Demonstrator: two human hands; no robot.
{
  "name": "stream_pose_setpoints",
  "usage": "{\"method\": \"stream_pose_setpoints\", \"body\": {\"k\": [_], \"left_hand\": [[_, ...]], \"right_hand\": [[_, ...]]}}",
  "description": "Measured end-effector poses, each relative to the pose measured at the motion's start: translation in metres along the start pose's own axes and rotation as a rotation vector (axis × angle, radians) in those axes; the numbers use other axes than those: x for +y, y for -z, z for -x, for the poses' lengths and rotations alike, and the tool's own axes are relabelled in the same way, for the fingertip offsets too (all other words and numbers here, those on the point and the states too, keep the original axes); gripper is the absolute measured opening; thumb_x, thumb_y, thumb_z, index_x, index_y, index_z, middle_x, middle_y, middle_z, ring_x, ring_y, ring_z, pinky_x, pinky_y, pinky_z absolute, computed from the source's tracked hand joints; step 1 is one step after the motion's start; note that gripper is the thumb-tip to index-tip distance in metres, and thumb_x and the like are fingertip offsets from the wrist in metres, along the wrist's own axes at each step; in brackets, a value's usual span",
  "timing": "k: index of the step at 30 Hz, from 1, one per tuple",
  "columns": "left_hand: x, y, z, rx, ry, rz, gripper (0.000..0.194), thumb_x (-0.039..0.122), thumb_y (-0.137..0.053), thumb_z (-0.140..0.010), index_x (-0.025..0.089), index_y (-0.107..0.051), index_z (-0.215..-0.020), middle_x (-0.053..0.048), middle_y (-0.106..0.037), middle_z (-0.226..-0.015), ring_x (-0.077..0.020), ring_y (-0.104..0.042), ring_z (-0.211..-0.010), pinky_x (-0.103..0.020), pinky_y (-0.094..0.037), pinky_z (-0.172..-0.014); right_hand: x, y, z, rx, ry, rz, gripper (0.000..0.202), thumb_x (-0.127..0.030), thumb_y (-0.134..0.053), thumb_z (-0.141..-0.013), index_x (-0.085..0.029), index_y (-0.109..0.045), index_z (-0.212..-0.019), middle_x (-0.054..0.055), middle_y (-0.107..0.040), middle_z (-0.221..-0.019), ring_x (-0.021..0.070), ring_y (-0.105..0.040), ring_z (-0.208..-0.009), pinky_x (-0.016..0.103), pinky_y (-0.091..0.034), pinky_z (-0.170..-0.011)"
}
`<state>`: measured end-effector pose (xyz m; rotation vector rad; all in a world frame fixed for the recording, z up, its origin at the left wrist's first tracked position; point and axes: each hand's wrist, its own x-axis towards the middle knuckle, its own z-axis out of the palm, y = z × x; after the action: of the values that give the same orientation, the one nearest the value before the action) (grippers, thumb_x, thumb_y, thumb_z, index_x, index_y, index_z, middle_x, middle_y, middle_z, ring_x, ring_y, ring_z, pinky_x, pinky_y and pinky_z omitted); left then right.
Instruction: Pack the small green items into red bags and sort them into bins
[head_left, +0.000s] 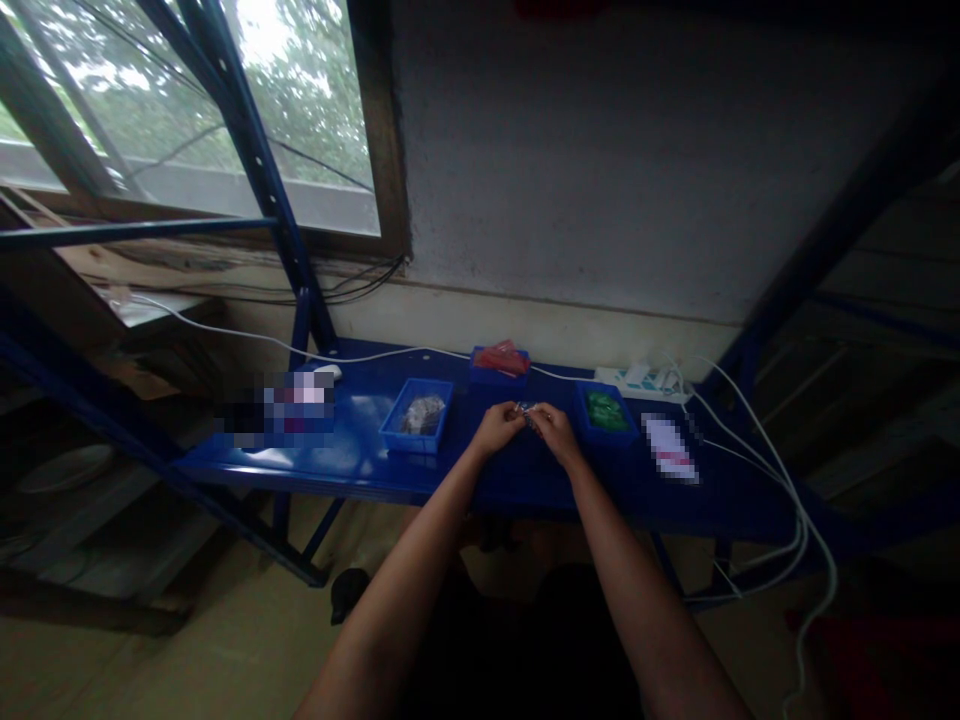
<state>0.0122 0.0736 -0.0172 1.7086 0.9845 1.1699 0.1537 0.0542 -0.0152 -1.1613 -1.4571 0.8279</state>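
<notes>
Over the blue shelf top (360,470), my left hand (498,428) and my right hand (555,432) come close together, fingers closed in a pinch. Between their fingertips is a small, shiny, pale thing (526,409), too small to make out its kind. Left of my hands, a blue bin (409,443) holds clear or silvery small pieces (424,413). Behind them, another blue bin (491,376) carries red strips or packets (504,357). Right beside my right hand stands a third blue bin (609,437) with green pieces (604,410).
A power strip (637,382) with white cables (784,480) lies at the back right. Blurred-out items rest at the left (300,405) and right (670,447). Blue metal posts (259,160) frame the shelf, with a window (315,120) and wall (585,170) behind.
</notes>
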Motion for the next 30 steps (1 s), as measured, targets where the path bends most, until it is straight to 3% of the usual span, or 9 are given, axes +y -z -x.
{"method": "stream_pose_setpoints", "body": {"k": [8, 13, 20, 30], "left_hand": [[-0.0009, -0.0016, -0.0007, 0.003, -0.014, 0.013, 0.006, 0.019, -0.057, -0.068, 0.014, -0.055, -0.072, 0.005, -0.053, -0.060, -0.0086, -0.045, -0.054, -0.018, -0.033, -0.052], [-0.0030, 0.0000, -0.0016, 0.001, -0.015, -0.006, 0.014, 0.025, -0.058, -0.069, 0.016, -0.051, -0.063, 0.006, -0.047, -0.056, -0.0087, -0.041, -0.055, -0.019, -0.030, -0.051], [-0.0048, 0.0002, -0.0027, -0.002, -0.021, -0.017, 0.021, 0.033, -0.056, -0.073, 0.016, -0.051, -0.063, 0.005, -0.049, -0.057, -0.0102, -0.042, -0.056, -0.021, -0.031, -0.053], [-0.0027, 0.0001, -0.0016, 0.003, -0.038, -0.008, 0.020, 0.032, -0.055, -0.075, 0.015, -0.053, -0.065, 0.003, -0.052, -0.059, -0.0105, -0.044, -0.057, -0.021, -0.032, -0.054]], "right_hand": [[0.0012, -0.0003, -0.0016, -0.007, -0.007, 0.023, 0.024, -0.043, -0.057, -0.072, -0.021, -0.056, -0.063, -0.002, -0.053, -0.053, 0.0146, -0.049, -0.053, 0.025, -0.036, -0.051], [0.0031, -0.0015, -0.0024, -0.035, 0.015, 0.049, 0.025, -0.043, -0.056, -0.074, -0.021, -0.055, -0.061, -0.002, -0.054, -0.054, 0.0155, -0.052, -0.056, 0.025, -0.037, -0.053], [0.0027, -0.0013, -0.0027, -0.035, 0.011, 0.029, 0.025, -0.043, -0.056, -0.073, -0.021, -0.055, -0.062, -0.002, -0.054, -0.054, 0.0149, -0.051, -0.054, 0.026, -0.038, -0.053], [0.0029, -0.0003, -0.0019, -0.020, 0.000, 0.013, 0.024, -0.043, -0.055, -0.073, -0.021, -0.055, -0.064, -0.002, -0.053, -0.054, 0.0145, -0.048, -0.053, 0.026, -0.036, -0.052]]}}
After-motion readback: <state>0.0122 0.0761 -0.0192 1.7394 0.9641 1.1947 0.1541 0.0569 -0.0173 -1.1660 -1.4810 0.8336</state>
